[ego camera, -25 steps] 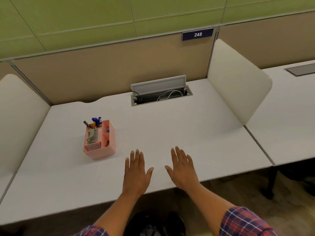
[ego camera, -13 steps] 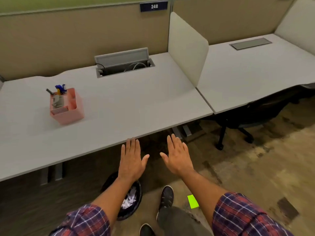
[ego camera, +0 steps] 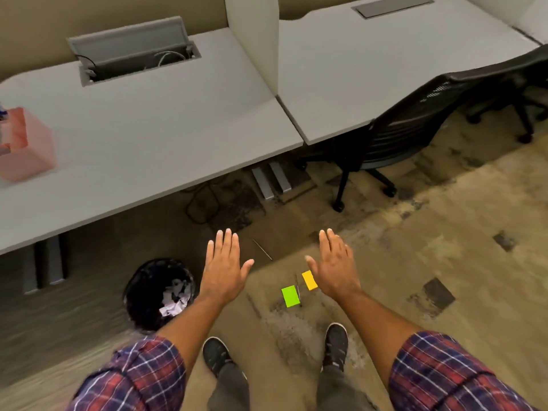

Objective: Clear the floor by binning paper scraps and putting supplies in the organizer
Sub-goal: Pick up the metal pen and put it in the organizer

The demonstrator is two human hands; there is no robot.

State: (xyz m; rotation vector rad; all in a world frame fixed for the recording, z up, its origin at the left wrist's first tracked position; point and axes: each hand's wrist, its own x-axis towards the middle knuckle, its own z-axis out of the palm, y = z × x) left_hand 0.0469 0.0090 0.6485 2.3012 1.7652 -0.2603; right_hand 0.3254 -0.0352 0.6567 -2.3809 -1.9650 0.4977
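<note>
My left hand (ego camera: 224,269) and my right hand (ego camera: 335,266) hover flat and empty above the carpet, fingers spread. Between them on the floor lie a green sticky pad (ego camera: 290,296), a yellow sticky pad (ego camera: 309,280) partly behind my right hand, and a dark pen (ego camera: 297,289) between the two pads. A thin stick-like item (ego camera: 262,249) lies farther ahead. The black mesh bin (ego camera: 160,293) with crumpled paper stands left of my left hand. The pink organizer (ego camera: 26,143) sits on the desk at the far left edge of the view.
A white desk (ego camera: 166,123) with an open cable tray (ego camera: 133,51) runs across the top. A divider panel (ego camera: 255,40) separates a second desk. A black office chair (ego camera: 415,126) stands at right. Desk legs (ego camera: 271,179) and a cable lie underneath. My shoes (ego camera: 216,355) are below.
The view has swung down and right from the desk top to the floor. Both hands dropped below the desk edge and spread apart, still empty. The sticky pads and pen came into view.
</note>
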